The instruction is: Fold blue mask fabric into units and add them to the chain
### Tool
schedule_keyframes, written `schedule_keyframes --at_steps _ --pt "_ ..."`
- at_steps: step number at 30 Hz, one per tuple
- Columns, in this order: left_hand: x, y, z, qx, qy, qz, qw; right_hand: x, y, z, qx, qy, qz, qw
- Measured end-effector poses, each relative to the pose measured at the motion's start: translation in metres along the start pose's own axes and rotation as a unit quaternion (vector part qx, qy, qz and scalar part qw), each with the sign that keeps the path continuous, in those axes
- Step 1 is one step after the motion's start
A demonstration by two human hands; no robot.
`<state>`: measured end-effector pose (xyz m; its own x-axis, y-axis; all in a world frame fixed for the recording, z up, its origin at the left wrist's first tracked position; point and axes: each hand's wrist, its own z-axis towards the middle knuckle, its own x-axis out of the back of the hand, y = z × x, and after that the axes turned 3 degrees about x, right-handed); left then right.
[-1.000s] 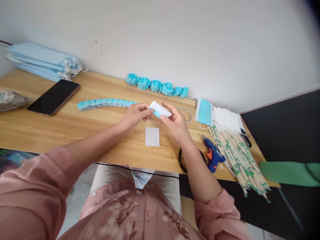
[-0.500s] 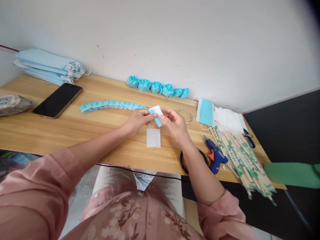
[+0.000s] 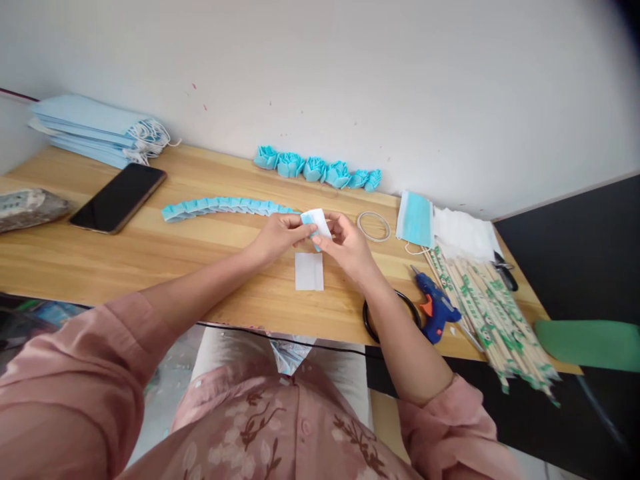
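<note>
Between my hands is a small blue-and-white piece of mask fabric [image 3: 318, 221], partly folded over and raised above the table. My left hand [image 3: 280, 237] pinches its left side with thumb and fingers. On the other side, my right hand [image 3: 346, 245] grips the right edge, its thumb along the lower part. A flat white square of fabric [image 3: 309, 272] lies on the wood just below my hands. Behind my left hand stretches a curved row of folded light-blue pieces [image 3: 220, 207]. Several blue fabric flowers [image 3: 315, 169] are lined up along the wall.
At left are a stack of masks [image 3: 90, 127], a phone [image 3: 119, 198] and a plastic bag [image 3: 33, 209]. To the right lie a tape ring [image 3: 374, 227], a mask [image 3: 416, 219], a blue glue gun [image 3: 434, 308], wrapped chopsticks [image 3: 493, 313] and a black ring [image 3: 367, 323].
The fabric piece has turned slightly in my fingers, with more of its white side showing and less blue. The whole view has shifted a little.
</note>
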<state>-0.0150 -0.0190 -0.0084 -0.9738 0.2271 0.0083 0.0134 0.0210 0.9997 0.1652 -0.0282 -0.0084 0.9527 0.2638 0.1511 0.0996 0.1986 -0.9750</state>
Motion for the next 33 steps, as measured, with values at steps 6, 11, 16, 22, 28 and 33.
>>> schedule_keyframes --at_steps 6,11,16,22,28,33 --pt "0.0 0.004 -0.001 -0.007 0.003 -0.006 1.0 0.001 0.004 0.001 -0.038 -0.013 0.018 0.999" --pt "0.005 0.003 0.002 -0.007 0.018 -0.075 0.997 0.001 0.006 0.002 -0.02 -0.024 0.011 0.999" --pt "0.006 -0.001 0.004 0.016 -0.018 -0.155 0.988 0.001 0.01 0.003 -0.005 -0.022 -0.009 1.0" --pt "0.003 -0.001 0.004 0.03 -0.045 -0.242 0.969 0.001 0.013 0.004 0.022 0.019 -0.096 0.995" --pt "0.001 -0.002 0.004 0.013 -0.027 -0.231 0.972 0.003 0.007 0.003 0.019 0.01 -0.074 0.997" --pt "0.0 -0.003 0.0 0.005 -0.036 -0.163 0.986 0.003 0.004 0.003 0.034 0.042 -0.032 0.998"
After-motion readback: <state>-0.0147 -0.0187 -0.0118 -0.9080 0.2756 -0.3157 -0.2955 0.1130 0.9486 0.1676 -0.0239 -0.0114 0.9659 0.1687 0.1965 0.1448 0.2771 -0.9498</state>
